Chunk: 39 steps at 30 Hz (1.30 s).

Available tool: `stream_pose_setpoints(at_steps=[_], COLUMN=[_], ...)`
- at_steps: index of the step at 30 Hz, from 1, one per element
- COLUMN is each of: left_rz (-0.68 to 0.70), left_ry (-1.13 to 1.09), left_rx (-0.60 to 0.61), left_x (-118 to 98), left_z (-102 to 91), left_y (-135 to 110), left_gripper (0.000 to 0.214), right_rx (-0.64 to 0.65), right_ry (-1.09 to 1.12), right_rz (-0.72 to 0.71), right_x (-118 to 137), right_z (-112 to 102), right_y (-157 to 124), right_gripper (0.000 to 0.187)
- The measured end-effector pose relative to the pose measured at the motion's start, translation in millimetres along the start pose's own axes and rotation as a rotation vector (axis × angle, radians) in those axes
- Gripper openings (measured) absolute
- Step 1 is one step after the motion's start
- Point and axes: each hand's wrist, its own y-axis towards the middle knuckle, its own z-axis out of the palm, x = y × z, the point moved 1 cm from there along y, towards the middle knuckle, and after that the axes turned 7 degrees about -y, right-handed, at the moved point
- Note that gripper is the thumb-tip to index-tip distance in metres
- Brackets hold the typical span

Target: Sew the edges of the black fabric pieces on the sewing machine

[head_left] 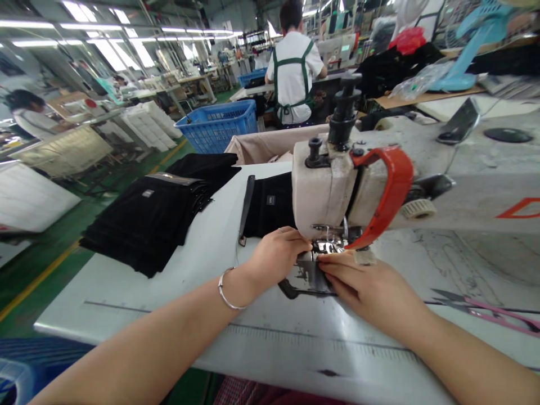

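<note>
My left hand [276, 256] is closed, its fingertips at the left of the presser foot [331, 246] on the near edge of a black fabric piece [270, 205]. This piece has a small grey label and a dark zipper-like strip [247, 208] along its left side; the rest runs behind the sewing machine head [320, 191]. My right hand [367, 278] comes from the other side, fingers pressed together at the needle plate [310, 275], just in front of the foot. Whatever lies under its fingertips is too small and hidden to name.
A stack of black fabric pieces [143, 219] lies left on the white table [211, 253]. Pink-handled scissors [485, 309] lie at the right. An orange-red guard [394, 185] curves beside the needle. Behind are a blue basket [219, 126], a seated person [293, 73] and a blue fan [468, 50].
</note>
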Motion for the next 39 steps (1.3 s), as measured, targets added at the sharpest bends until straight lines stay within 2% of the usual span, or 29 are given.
stream_pose_setpoints(at_steps=[14, 18, 20, 22, 26, 28, 30, 32, 36, 37, 39], left_rz=[0.013, 0.014, 0.002, -0.04, -0.091, -0.093, -0.11, -0.097, -0.07, -0.084, -0.103], left_ry=[0.001, 0.034, 0.061, 0.121, 0.3, 0.31, 0.268, 0.204, 0.088, 0.075, 0.059], left_rx=[-0.019, 0.014, 0.045, 0.081, 0.277, 0.399, 0.446, 0.416, 0.288, 0.269, 0.263], left_x=[5.6, 5.3, -0.1, -10.4, -40.6, -54.5, -63.7, -68.4, -70.9, -71.2, -71.2], left_z=[-0.3, -3.7, -8.9, -16.4, -32.5, -38.0, -39.8, -36.0, -18.5, -14.9, -10.8], left_y=[1.4, 3.4, 2.5, -0.5, -7.9, -9.8, -11.4, -14.9, -28.8, -32.1, -36.4], left_gripper=[0.021, 0.023, 0.022, 0.021, 0.026, 0.027, 0.027, 0.029, 0.039, 0.041, 0.042], right_rx=[0.035, -0.038, -0.118, -0.136, 0.055, 0.122, 0.141, 0.104, -0.032, -0.053, -0.064], right_ry=[0.11, 0.14, 0.129, 0.068, -0.059, -0.046, 0.0, 0.033, -0.033, -0.053, -0.058], right_rz=[0.026, 0.029, 0.062, 0.123, 0.189, 0.166, 0.139, 0.151, 0.281, 0.283, 0.186], right_x=[-2.5, -4.5, -7.7, -12.1, -20.3, -23.4, -25.7, -27.1, -25.5, -24.1, -19.9], right_z=[-3.9, -9.3, -12.3, -14.2, -17.2, -19.2, -19.7, -18.1, -12.8, -12.2, -12.3], right_y=[2.1, 0.7, 0.3, 0.4, 0.4, -0.5, -1.5, -2.1, -3.9, -5.1, -8.4], right_gripper=[0.022, 0.02, 0.018, 0.015, 0.009, 0.009, 0.011, 0.01, 0.005, 0.005, 0.009])
